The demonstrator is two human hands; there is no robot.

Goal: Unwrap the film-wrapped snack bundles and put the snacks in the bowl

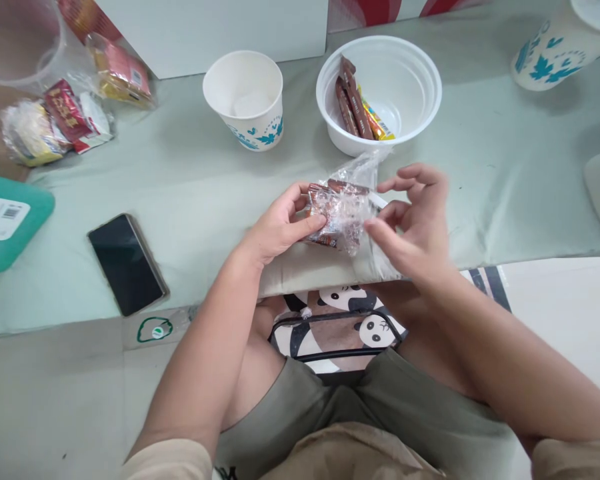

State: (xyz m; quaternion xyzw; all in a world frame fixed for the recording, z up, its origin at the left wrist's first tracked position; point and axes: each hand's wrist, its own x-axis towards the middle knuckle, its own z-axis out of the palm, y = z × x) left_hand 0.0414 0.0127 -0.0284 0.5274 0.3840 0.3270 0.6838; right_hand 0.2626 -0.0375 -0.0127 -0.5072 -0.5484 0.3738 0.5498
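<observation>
My left hand (280,227) grips a clear plastic bag (343,210) of brown candy packets near the table's front edge, thumb on top. On the bag's right side, my right hand (413,217) pinches the loose plastic with fingers curled. Just behind them stands a white bowl (420,73) holding a few brown sticks and a yellow packet (377,123).
A white paper cup (247,97) with blue leaves stands left of the bowl. A black phone (127,263) lies at the front left. Wrapped snack packs (55,120) sit far left beside a teal box (10,223). Another leaf-printed cup (555,50) stands far right. A panda-print bag (340,330) rests below the table.
</observation>
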